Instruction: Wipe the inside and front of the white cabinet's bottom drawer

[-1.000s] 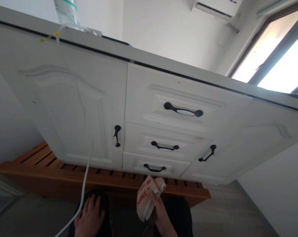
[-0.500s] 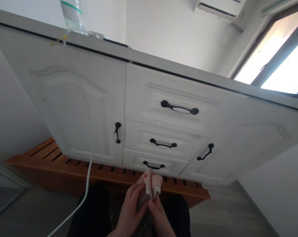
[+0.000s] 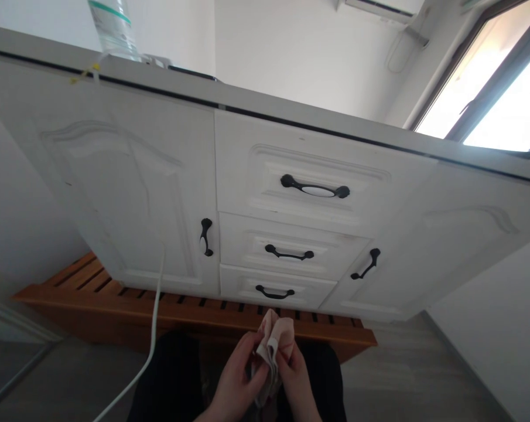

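Between my two hands is a small, soft pink cloth [image 3: 283,333] with a pale edge, bunched up, its lower part hanging down between my palms. My left hand [image 3: 239,375] is closed on its left side, thumb and fingers pinching the fabric. On the other side, my right hand [image 3: 298,376] grips the cloth too, with the thumb pressed near the pale edge. Both hands are low in the view, above my lap. Folds hide the cloth's full shape, and I cannot tell exactly what kind of item it is.
A white cabinet [image 3: 311,164] with dark handles stands ahead, above a slatted wooden bench [image 3: 89,305]. A bottle [image 3: 114,29] rests on the cabinet top. A white cable [image 3: 154,328] hangs at the left. My dark-clothed legs [image 3: 168,375] are below.
The cloth has been turned and bunched differently, and its red print shows less. My right hand has moved up onto its right side. The view has shifted slightly.
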A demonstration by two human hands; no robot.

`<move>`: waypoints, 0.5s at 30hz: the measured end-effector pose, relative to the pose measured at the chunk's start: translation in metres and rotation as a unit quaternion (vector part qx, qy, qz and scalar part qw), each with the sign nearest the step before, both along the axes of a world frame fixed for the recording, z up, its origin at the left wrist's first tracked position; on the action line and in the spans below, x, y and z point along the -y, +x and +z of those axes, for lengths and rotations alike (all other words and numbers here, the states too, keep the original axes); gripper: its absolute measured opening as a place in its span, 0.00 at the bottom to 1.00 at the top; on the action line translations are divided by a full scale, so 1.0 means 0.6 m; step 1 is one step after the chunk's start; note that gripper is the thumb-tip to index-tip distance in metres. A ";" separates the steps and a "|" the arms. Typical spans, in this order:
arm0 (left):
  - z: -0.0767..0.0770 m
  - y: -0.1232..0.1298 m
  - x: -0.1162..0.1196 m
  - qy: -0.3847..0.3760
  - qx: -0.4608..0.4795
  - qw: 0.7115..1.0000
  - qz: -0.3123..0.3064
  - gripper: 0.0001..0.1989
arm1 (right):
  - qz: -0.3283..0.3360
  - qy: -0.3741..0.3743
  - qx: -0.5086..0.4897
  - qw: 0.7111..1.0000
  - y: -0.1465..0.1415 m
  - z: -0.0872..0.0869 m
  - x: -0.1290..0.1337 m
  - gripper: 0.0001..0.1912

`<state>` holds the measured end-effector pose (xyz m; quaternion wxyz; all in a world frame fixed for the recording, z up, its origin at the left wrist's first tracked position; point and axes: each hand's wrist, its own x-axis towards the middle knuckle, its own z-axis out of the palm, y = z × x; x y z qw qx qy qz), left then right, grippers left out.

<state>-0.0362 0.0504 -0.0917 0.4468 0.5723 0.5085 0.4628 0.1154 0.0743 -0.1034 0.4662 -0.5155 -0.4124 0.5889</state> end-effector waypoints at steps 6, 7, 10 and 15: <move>0.002 -0.002 -0.003 -0.086 0.113 0.989 0.050 0.15 | 0.002 0.049 0.032 0.998 0.009 0.019 -0.001 0.23; 0.003 -0.009 -0.006 -0.113 0.141 0.982 0.049 0.15 | 0.007 0.049 0.025 0.998 0.017 0.025 -0.004 0.23; 0.008 -0.045 -0.012 -0.194 0.228 0.952 0.057 0.18 | 0.019 0.043 0.029 0.998 0.049 0.050 -0.014 0.21; 0.027 -0.081 -0.020 -0.220 0.303 0.925 0.063 0.13 | 0.060 0.034 0.042 0.997 0.076 0.080 -0.014 0.15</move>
